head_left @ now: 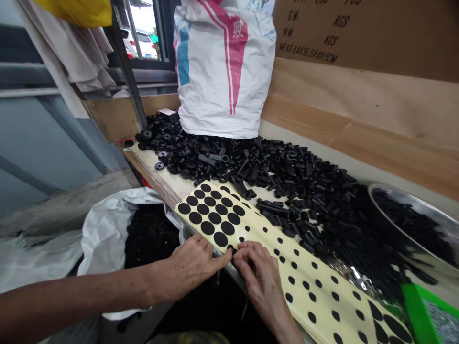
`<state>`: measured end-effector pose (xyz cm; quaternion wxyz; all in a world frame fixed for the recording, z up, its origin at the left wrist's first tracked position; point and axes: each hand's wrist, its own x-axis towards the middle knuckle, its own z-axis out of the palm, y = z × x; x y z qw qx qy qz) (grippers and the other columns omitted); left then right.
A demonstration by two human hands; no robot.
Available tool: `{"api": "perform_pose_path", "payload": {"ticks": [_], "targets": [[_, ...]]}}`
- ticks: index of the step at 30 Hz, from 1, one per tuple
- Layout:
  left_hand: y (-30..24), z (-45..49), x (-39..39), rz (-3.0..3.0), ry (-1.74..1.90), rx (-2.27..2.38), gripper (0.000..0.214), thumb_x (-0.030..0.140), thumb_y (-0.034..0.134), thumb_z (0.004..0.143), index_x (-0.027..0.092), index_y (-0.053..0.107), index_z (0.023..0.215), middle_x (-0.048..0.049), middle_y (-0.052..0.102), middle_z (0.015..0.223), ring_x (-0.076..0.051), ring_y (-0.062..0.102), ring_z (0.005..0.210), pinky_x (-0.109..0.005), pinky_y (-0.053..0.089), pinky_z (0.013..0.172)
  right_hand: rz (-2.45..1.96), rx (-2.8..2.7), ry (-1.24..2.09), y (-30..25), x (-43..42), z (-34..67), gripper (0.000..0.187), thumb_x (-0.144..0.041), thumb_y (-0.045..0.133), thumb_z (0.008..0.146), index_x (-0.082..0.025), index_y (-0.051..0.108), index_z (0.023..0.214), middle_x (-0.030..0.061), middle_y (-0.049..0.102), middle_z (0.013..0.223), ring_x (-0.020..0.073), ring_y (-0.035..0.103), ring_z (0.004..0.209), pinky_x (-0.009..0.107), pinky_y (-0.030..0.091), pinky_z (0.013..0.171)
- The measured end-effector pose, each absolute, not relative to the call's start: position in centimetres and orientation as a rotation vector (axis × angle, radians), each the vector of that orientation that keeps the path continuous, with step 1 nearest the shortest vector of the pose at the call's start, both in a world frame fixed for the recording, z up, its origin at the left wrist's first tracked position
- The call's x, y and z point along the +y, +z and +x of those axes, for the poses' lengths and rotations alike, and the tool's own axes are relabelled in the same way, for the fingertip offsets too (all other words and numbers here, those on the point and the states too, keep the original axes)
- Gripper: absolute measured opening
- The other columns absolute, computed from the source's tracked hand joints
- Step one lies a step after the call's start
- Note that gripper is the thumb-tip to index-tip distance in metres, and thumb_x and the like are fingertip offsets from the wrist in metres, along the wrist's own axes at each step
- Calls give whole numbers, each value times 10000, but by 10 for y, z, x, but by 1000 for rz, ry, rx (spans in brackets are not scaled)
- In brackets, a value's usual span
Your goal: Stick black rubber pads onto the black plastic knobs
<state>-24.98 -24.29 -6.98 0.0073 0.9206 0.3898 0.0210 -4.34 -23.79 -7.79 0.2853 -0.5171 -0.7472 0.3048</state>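
Observation:
At the front edge of the bench, my left hand (195, 258) and my right hand (260, 274) meet fingertip to fingertip. A small black round piece (234, 250) is pinched where they meet, partly covered by the fingers; whether it is a sticker or a plastic part I cannot tell. My left fingers are curled, one digit stretched out to the piece. The right fingers are bent together against its other side. Under and beside both hands lies a cream sticker sheet (256, 231) with large black dots (214, 218) at the far end and smaller ones toward me.
Black plastic parts (308, 184) are heaped behind the sheet, with a white woven sack (215, 71) at the back. A metal bowl (375, 191) and a green bin (412, 301) stand at the right. Below the left edge hangs an open white bag (96, 224) of black parts.

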Motion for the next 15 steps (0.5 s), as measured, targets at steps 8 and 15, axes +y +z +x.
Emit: {"api": "perform_pose_path", "payload": {"ticks": [8,15], "targets": [[-78,-255,-246,2933,93,1172,533,91,462,861,184,370,1378,-98,641,999,-251,601,870,-386,441,778,-1279,-2121,582,-91,-243,-40,133,-176,483,929,-268,571,892,-6,571,1066,187,526,940,358,320,787],[-73,-250,-244,2789,107,1155,570,106,514,811,193,396,1362,-68,665,978,-233,608,835,-352,440,757,-1198,-2120,412,-93,-248,-47,175,-101,445,930,-248,538,919,5,611,980,192,509,904,356,322,783]]}}
